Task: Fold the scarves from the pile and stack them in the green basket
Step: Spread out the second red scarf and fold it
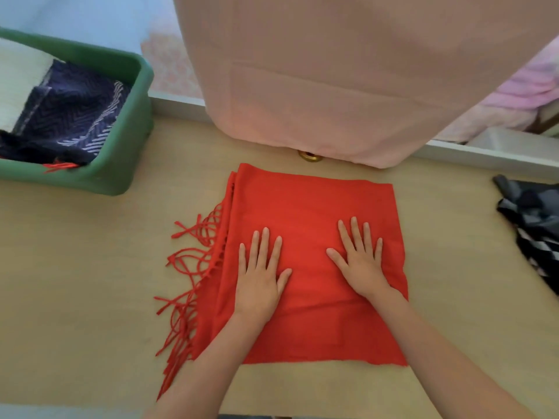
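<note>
**knotty:** ok what's the layout, biggest stuff first?

**pov_cam:** the light wooden table [75,267] fills most of the view. A pink cloth [332,86] hangs over the middle of its far edge, hem down on the wood. Next is the red scarf [311,207], folded into a rough square and lying flat mid-table. Its far edge stops just short of the pink hem, and its near edge sits close to the table's near edge.

**knotty:** and the basket?

**pov_cam:** the green basket [121,164] is far left on the table, cut off by the frame. There's a navy herringbone scarf [75,116] and a cream scarf [18,80] inside. A wide strip of bare wood runs between it and the red scarf. At the right edge a black-and-white checked scarf [532,219] lies crumpled, well apart from the red one, with bare wood in between there too.

**knotty:** hands?

**pov_cam:** both are palms down, fingers straight and spread, just pressing on the red scarf. The left hand [260,276] is by the fringed side, the right hand [360,264] towards the right edge. The fringe [190,282] trails off the left edge onto the wood. Smallest thing is a brass-coloured ring [310,157] peeking out under the pink hem.
</note>
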`<state>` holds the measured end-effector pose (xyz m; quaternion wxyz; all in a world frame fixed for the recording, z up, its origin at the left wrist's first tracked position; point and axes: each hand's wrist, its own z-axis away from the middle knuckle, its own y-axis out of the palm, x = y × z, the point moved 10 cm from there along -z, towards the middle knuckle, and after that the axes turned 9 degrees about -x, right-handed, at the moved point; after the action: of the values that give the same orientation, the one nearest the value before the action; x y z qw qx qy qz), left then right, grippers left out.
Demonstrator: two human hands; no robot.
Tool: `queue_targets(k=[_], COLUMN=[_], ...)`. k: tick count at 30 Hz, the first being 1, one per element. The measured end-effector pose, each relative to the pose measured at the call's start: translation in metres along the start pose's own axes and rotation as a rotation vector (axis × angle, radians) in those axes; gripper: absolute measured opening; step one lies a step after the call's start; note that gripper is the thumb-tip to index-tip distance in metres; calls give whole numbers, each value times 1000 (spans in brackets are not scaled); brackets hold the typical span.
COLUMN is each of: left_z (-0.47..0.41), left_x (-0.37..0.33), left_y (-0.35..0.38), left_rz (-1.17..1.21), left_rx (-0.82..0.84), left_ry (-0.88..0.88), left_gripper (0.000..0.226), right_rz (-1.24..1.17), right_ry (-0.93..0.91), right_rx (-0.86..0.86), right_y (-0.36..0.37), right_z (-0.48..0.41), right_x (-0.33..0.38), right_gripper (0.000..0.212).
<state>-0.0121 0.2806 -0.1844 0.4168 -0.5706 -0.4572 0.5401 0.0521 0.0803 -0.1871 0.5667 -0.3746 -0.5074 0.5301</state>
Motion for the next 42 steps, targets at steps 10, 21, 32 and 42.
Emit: queue_targets(k=[10, 21, 32, 42], left_z=[48, 60, -5, -15], left_x=[-134, -165, -137, -130], left_y=[-25, -2, -15, 13], left_rz=[454, 489, 325, 186], left_rx=[-3, 139, -72, 51], left_ry=[452, 436, 301, 232], left_gripper=[49, 44, 43, 60], right_rz=[-760, -852, -594, -591], right_ry=[259, 352, 280, 245], right_rx=[-326, -371, -495, -459], right_y=[-56, -14, -18, -19], right_z=[136, 191, 194, 202], right_x=[-94, -126, -128, -129], right_gripper=[64, 53, 14, 21])
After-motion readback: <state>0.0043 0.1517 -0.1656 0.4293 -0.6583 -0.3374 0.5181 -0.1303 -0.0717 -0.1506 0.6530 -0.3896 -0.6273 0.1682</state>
